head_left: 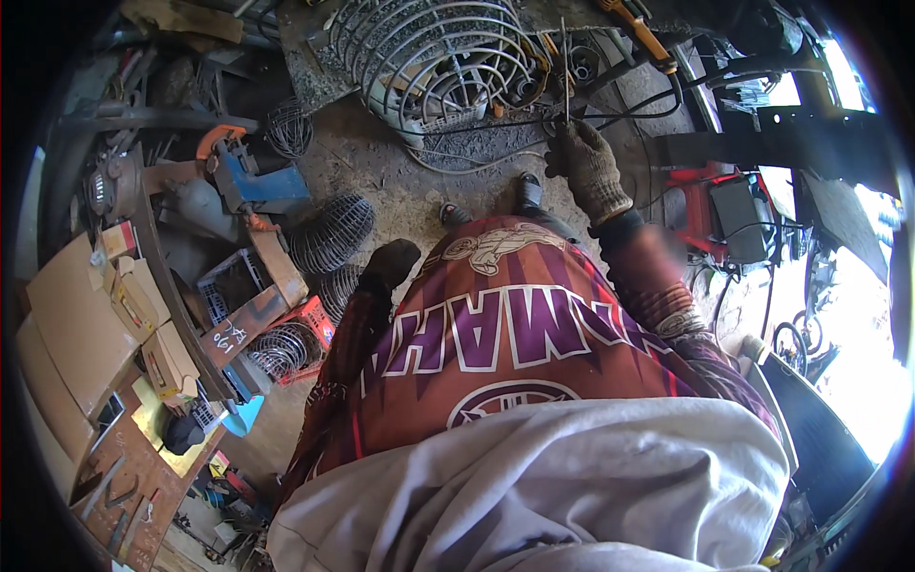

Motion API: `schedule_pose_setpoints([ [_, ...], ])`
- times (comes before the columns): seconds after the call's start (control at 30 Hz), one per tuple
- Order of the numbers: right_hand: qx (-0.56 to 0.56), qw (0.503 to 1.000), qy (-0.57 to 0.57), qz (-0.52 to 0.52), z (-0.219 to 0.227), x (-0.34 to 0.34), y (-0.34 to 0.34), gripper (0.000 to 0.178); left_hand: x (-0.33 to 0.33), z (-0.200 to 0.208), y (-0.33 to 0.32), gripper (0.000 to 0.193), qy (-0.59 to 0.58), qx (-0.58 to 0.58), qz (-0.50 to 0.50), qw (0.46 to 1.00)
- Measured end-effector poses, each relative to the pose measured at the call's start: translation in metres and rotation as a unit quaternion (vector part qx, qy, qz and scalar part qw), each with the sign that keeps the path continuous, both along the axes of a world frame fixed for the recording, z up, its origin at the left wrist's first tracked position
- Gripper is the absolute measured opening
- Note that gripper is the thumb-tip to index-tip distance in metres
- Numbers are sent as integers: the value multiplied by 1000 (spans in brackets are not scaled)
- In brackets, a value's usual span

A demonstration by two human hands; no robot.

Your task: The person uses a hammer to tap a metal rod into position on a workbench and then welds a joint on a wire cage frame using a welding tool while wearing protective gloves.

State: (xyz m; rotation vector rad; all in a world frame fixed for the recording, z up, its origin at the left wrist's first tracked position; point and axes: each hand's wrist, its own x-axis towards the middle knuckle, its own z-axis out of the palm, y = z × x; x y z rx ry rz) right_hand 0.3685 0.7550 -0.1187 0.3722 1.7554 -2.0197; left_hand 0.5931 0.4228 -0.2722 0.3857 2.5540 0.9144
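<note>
My right hand [586,167], in a worn grey work glove, is raised in front of me and closed around a thin metal rod [564,71] that points up toward a round wire cage guard [429,48]. My left hand [389,265] wears a dark glove and hangs low at my left side, fingers curled; I see nothing in it. My patterned maroon shirt fills the middle of the view, and my two feet show on the dirt floor below the right hand.
Small wire cages [332,232] lie on the floor at my left beside a red crate [310,329] and a blue and orange tool [243,172]. Cardboard boxes [76,324] and a rusty bench [133,477] stand far left. Black cables [629,105] and a red machine [705,205] sit right.
</note>
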Motion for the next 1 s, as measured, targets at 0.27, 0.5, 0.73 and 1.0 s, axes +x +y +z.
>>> schedule_pose_setpoints([
  [0.27,-72,991,75,90,3,23,12,29,-75,101,54,30,-57,38,87,994],
  [0.5,52,905,233,351,24,21,15,26,-114,187,142,35,17,357,249,900],
  [0.73,86,837,289,456,7,12,51,39,-125,189,190,26,-84,422,365,825],
  [1.0,269,815,171,484,-107,17,128,56,-55,127,164,28,-68,97,477,871],
])
